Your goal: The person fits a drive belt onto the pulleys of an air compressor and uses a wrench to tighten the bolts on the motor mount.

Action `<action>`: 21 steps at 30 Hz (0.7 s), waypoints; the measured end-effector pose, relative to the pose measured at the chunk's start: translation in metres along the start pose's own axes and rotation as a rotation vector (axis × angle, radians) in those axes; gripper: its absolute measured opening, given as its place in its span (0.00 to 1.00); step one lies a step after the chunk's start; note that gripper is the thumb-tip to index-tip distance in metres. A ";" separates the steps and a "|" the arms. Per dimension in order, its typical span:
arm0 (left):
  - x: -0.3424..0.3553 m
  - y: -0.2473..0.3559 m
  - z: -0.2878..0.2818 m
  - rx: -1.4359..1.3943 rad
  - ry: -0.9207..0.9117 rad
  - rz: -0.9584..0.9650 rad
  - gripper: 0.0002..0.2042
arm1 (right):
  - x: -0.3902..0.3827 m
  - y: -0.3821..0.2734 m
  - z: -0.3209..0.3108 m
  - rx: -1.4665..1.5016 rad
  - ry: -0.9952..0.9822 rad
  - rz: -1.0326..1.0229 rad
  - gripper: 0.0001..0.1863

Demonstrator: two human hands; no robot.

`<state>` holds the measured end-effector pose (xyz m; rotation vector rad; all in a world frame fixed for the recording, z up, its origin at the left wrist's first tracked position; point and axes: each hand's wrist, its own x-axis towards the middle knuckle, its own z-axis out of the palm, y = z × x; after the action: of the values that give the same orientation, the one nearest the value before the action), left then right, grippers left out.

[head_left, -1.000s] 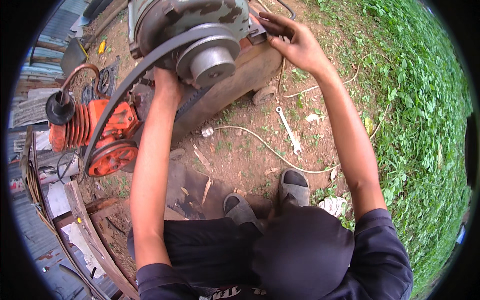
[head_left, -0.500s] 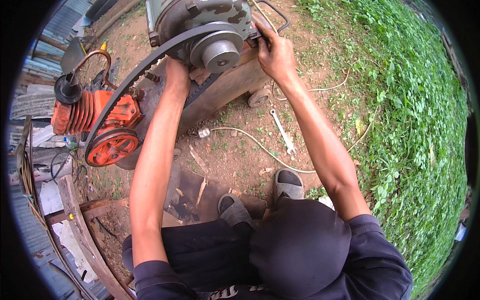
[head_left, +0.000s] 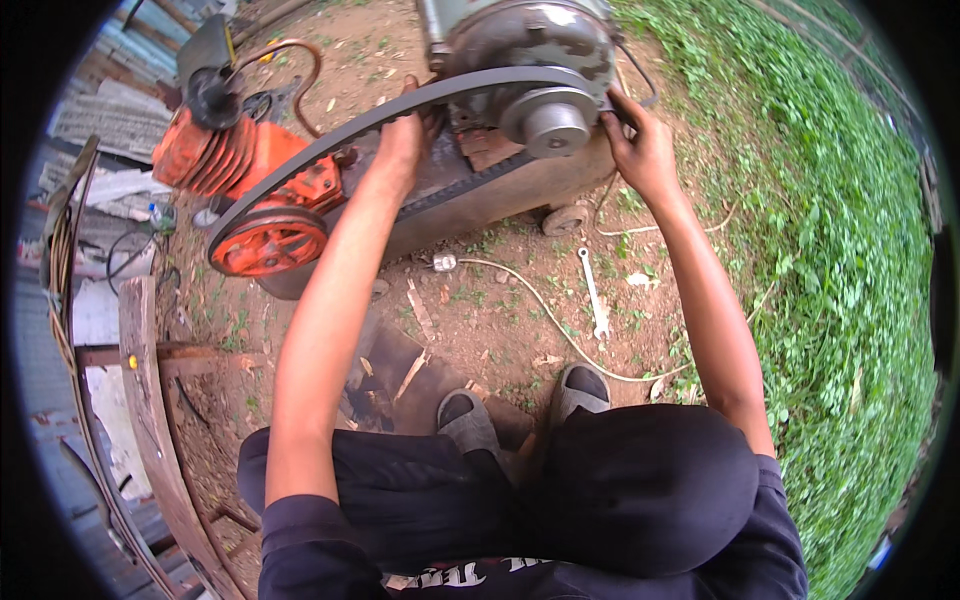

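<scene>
Both hands are up at the grey electric motor (head_left: 530,45), one on each side of its pulley (head_left: 550,122). Left hand (head_left: 405,135) reaches out on a nearly straight arm and lies against the black drive belt (head_left: 340,140) just left of the pulley; its fingers go behind the belt, so I cannot tell whether they are closed on it or only pressing. Right hand (head_left: 640,150) comes in on a bent arm and sits at the right edge of the pulley, palm to the motor housing, fingers curled at the belt's end loop; how firm the grip is cannot be told.

The belt runs from the motor pulley down and left to the orange flywheel (head_left: 268,240) of the orange air compressor pump (head_left: 235,155), which stands left of the motor on the same rusty metal base (head_left: 480,200). Top of the motor is cut off by the picture's rim, and the pump's far side is dark and hard to read.

Below the motor, on the bare dirt ground (head_left: 500,310), a white cable (head_left: 540,310) trails toward the person's grey sandals (head_left: 470,420), and a combination wrench (head_left: 593,292) lies right of it. Grass (head_left: 830,250) fills the ground right of the motor. Weathered planks (head_left: 150,400) and corrugated sheeting (head_left: 90,120) lie left of the pump, bent by the lens.
</scene>
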<state>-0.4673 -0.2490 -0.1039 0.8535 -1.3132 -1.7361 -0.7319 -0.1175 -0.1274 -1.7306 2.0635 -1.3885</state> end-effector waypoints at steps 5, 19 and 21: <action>0.008 -0.016 -0.007 0.028 0.065 0.024 0.30 | -0.007 -0.012 0.006 -0.044 0.025 -0.039 0.21; -0.044 -0.004 0.018 0.782 0.043 0.064 0.40 | -0.043 -0.103 -0.027 0.453 -0.307 0.221 0.25; -0.059 0.008 0.026 0.807 -0.076 -0.029 0.41 | -0.047 -0.104 -0.015 0.519 -0.331 0.298 0.25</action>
<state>-0.4607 -0.1872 -0.0866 1.2431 -2.1063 -1.2396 -0.6491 -0.0630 -0.0688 -1.2743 1.5319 -1.2887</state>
